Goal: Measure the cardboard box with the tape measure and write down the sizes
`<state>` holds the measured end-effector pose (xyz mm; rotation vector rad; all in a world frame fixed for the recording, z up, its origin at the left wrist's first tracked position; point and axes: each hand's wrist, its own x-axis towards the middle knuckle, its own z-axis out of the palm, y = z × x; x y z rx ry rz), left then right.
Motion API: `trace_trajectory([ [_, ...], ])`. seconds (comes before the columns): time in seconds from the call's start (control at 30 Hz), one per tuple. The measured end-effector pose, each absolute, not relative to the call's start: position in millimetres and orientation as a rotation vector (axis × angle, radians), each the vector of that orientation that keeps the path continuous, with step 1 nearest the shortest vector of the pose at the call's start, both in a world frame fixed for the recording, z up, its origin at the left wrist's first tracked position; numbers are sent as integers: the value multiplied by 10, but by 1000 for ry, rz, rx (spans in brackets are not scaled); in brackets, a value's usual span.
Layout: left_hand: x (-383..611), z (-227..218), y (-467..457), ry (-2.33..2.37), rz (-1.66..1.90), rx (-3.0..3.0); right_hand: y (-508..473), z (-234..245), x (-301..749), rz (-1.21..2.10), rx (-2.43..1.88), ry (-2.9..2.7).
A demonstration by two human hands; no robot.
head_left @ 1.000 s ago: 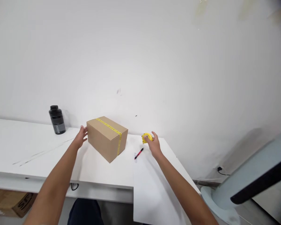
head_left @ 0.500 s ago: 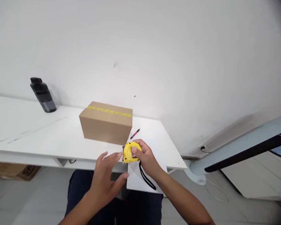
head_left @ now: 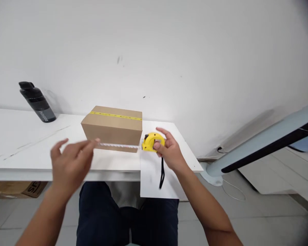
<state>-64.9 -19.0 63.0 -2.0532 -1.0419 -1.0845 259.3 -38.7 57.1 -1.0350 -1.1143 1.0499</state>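
Right hand (head_left: pixel 171 153): gripping yellow tape measure (head_left: pixel 149 142), just beside cardboard box (head_left: pixel 110 133), right end; black strap (head_left: pixel 162 174) hanging. Left hand (head_left: pixel 70 162): fingertips pinching white blade (head_left: pixel 120 146), drawn out since half a second ago, so scale now apparently readable before the box's front. Box: towards worktop (head_left: pixel 41 143) back edge. Room: leftward, to bottle (head_left: pixel 38 104); right edge nearer; white sheet (head_left: pixel 155 181) overhanging front edge.

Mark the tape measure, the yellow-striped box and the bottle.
Tape measure (head_left: pixel 149 140): head view, on its yellow case.
Yellow-striped box (head_left: pixel 113 134): head view, on its plain front face.
Bottle (head_left: pixel 37 102): head view, midway along its dark body.
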Motion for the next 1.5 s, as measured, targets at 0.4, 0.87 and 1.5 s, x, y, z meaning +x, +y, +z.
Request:
trace_trajectory([
  [0.4,-1229,546,848,-1353,-1044,-2167,302,453,3122,850,-950,-1089],
  [0.87,-968,724,1207,-1544,-833,-2338,430,456,2768,892,-908,-1144],
  [1.5,-499,600,411,-1157,-958,-2185,228,742,2679,898,-813,-1037],
])
